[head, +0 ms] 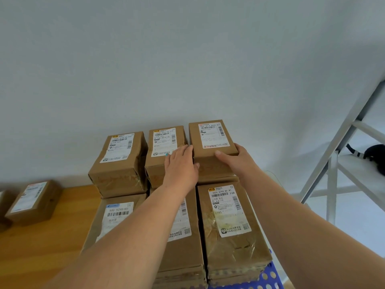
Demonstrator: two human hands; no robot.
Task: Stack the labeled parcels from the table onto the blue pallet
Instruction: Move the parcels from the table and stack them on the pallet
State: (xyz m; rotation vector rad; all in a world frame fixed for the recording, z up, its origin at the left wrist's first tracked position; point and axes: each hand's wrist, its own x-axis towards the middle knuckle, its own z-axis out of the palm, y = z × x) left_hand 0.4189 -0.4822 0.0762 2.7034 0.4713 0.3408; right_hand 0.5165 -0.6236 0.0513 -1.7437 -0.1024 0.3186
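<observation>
Six brown labeled parcels [177, 184] stacked mid-frame, labels up: rear row of three sits higher, front row of three lower. Rear-right parcel [212, 140] level. Blue perforated pallet [268, 276] visible lower right. Another parcel [33, 202] on wooden table [41, 243], left edge.

Six parcels sit on the pallet [268, 277] in two rows against the wall [187, 59]. In the back, higher row, the left parcel [119, 161] stands beside the middle parcel [164, 151], with the right parcel [212, 142] at the end, between the left hand [181, 165] and the right hand [237, 159]. The near-right parcel [231, 226] lies in front of it. Left of the stack, a lone parcel [33, 202] rests on the table [41, 247]. A ladder [341, 155] stands at the right.
</observation>
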